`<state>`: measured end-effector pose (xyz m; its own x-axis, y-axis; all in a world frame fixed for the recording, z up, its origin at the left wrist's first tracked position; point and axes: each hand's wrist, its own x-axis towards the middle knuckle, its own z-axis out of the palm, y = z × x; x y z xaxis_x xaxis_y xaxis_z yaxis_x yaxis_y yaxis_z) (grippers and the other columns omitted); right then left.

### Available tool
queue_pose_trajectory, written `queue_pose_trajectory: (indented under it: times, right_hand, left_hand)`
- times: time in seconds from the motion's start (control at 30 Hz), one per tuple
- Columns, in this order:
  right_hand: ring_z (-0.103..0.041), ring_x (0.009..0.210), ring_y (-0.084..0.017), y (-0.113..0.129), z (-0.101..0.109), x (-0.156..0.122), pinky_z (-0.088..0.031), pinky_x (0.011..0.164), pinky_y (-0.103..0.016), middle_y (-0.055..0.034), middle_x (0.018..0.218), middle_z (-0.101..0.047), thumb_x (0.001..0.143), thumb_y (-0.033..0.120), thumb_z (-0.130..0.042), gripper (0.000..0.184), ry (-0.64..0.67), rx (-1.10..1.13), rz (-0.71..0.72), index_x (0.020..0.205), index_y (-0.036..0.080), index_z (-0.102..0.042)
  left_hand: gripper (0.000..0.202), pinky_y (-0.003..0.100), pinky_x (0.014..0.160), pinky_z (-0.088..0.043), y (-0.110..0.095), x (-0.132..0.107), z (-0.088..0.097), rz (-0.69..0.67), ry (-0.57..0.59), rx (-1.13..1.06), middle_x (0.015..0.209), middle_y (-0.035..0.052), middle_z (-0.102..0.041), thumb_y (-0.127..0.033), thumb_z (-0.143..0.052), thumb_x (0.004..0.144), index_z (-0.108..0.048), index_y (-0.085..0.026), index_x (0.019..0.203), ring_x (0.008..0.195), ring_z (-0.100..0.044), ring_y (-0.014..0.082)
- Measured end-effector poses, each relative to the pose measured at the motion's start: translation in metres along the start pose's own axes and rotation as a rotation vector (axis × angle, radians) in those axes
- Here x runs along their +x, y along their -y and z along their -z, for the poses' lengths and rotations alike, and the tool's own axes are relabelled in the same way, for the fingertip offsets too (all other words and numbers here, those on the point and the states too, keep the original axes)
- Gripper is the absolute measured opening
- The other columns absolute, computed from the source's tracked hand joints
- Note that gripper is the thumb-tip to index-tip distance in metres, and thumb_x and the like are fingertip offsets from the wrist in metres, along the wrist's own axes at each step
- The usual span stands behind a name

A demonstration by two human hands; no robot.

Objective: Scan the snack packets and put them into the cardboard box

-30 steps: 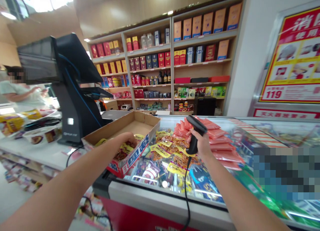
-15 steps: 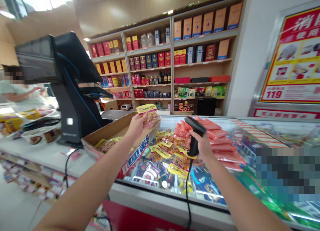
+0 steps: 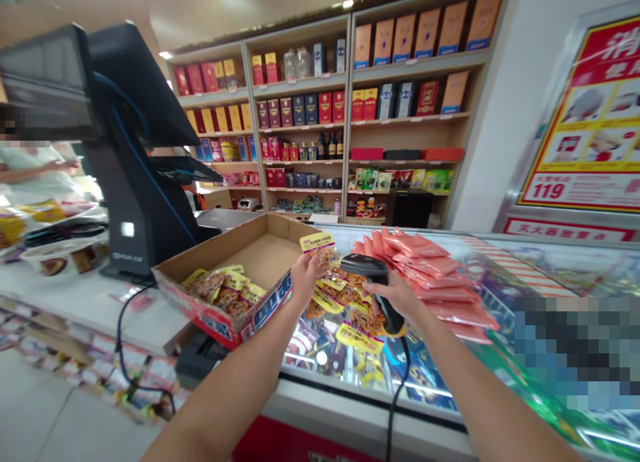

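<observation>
My left hand [image 3: 304, 281] pinches a yellow-topped snack packet [image 3: 320, 247] just right of the cardboard box's edge. In my right hand [image 3: 395, 294] is a black barcode scanner [image 3: 367, 269], its head turned left toward that packet. A cable runs down from the scanner's handle. Beneath both hands, several loose snack packets [image 3: 359, 337] lie on the glass counter [image 3: 320, 375]. The open cardboard box [image 3: 265, 252] holds more of the same packets [image 3: 233, 294] in its near part; its far part shows bare cardboard.
Salmon-coloured flat packs [image 3: 450, 292] are piled right of the scanner. A black checkout terminal [image 3: 145, 149] stands at left, beside a bowl of goods [image 3: 70, 259]. Behind the counter are shelves [image 3: 305, 125] of boxes and bottles. A person [image 3: 40, 169] stands at far left.
My left hand has brought the packet right and down, out from over the box. The scanner has shifted slightly lower and tipped toward the packet. The camera view has also moved a little.
</observation>
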<state>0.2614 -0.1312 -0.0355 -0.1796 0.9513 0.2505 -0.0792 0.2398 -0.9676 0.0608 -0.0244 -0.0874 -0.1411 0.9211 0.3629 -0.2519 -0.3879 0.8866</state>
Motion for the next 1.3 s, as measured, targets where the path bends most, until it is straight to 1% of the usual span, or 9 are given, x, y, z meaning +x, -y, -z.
queue_pose_trajectory:
  times: [0.23,0.6,0.83,0.9,0.97,1.03,1.1,1.2,1.3]
  right_hand:
    - [-0.056,0.03,-0.015,-0.011,0.001,0.004,-0.041,0.028,-0.023,-0.0032,0.056,-0.068,0.062,0.029,-0.082,0.021,-0.022,-0.013,-0.013,0.066,0.017,-0.066]
    - [-0.054,0.031,-0.014,-0.016,0.002,0.005,-0.042,0.03,-0.023,-0.0026,0.05,-0.065,0.064,0.03,-0.081,0.019,-0.042,0.006,-0.033,0.062,0.018,-0.066]
    - [-0.052,0.033,-0.014,-0.01,0.005,0.004,-0.043,0.035,-0.024,-0.0027,0.043,-0.06,0.068,0.044,-0.075,0.031,-0.231,0.016,0.062,0.06,0.016,-0.066]
    - [-0.052,0.033,-0.014,-0.009,0.006,0.005,-0.042,0.035,-0.025,-0.0021,0.043,-0.06,0.067,0.046,-0.075,0.032,-0.263,0.063,0.075,0.061,0.016,-0.066]
    - [-0.052,0.034,-0.014,-0.01,0.007,0.007,-0.041,0.034,-0.025,-0.0016,0.044,-0.06,0.067,0.046,-0.076,0.032,-0.286,0.09,0.084,0.062,0.016,-0.066]
    - [-0.052,0.034,-0.014,-0.011,0.008,0.008,-0.041,0.035,-0.024,-0.0015,0.043,-0.059,0.068,0.047,-0.076,0.033,-0.301,0.097,0.094,0.062,0.016,-0.065]
    - [-0.053,0.035,-0.014,-0.012,0.008,0.008,-0.041,0.035,-0.024,-0.0017,0.044,-0.06,0.069,0.047,-0.076,0.033,-0.318,0.096,0.113,0.064,0.016,-0.065]
    - [-0.054,0.036,-0.014,-0.013,0.009,0.009,-0.042,0.037,-0.024,-0.0019,0.046,-0.062,0.07,0.044,-0.076,0.031,-0.35,0.117,0.156,0.066,0.015,-0.066]
    - [-0.055,0.038,-0.014,-0.014,0.01,0.009,-0.044,0.039,-0.024,-0.0015,0.048,-0.062,0.071,0.042,-0.076,0.029,-0.38,0.155,0.195,0.068,0.016,-0.066]
  left_hand:
    - [0.034,0.033,0.064,-0.062,-0.001,-0.001,-0.003,0.02,0.007,-0.025,0.103,0.0116,-0.074,-0.041,-0.066,0.079,-0.061,-0.014,0.099,0.082,-0.074,0.0244]
    - [0.032,0.034,0.063,-0.061,-0.006,-0.003,-0.004,0.03,0.011,-0.013,0.102,0.0101,-0.074,-0.04,-0.064,0.08,-0.061,-0.016,0.1,0.083,-0.074,0.0252]
    - [0.033,0.03,0.059,-0.059,0.006,-0.001,-0.003,-0.015,0.101,0.082,0.104,0.0112,-0.073,-0.036,-0.066,0.08,-0.06,-0.015,0.104,0.077,-0.073,0.0224]
    - [0.039,0.034,0.066,-0.059,0.01,0.0,-0.002,-0.047,0.127,0.187,0.107,0.0121,-0.073,-0.032,-0.064,0.081,-0.058,-0.014,0.116,0.083,-0.072,0.0238]
    - [0.052,0.04,0.082,-0.058,0.012,0.002,0.0,-0.089,0.129,0.355,0.111,0.0135,-0.072,-0.026,-0.065,0.08,-0.054,-0.013,0.129,0.097,-0.071,0.0273]
    - [0.063,0.046,0.101,-0.05,0.014,0.004,0.003,-0.139,0.122,0.538,0.12,0.0165,-0.069,-0.021,-0.069,0.075,-0.051,-0.012,0.135,0.116,-0.064,0.0317]
    - [0.067,0.048,0.113,-0.038,0.014,0.005,0.005,-0.188,0.115,0.684,0.136,0.0204,-0.059,-0.016,-0.071,0.071,-0.053,-0.01,0.135,0.134,-0.049,0.0349]
    - [0.057,0.046,0.119,-0.031,0.012,0.006,0.008,-0.27,0.142,0.825,0.153,0.0207,-0.042,-0.016,-0.068,0.075,-0.057,-0.01,0.131,0.144,-0.037,0.0339]
    - [0.035,0.041,0.116,-0.038,0.011,0.002,0.008,-0.357,0.215,0.899,0.151,0.0153,-0.045,-0.018,-0.061,0.082,-0.068,-0.016,0.116,0.136,-0.049,0.0292]
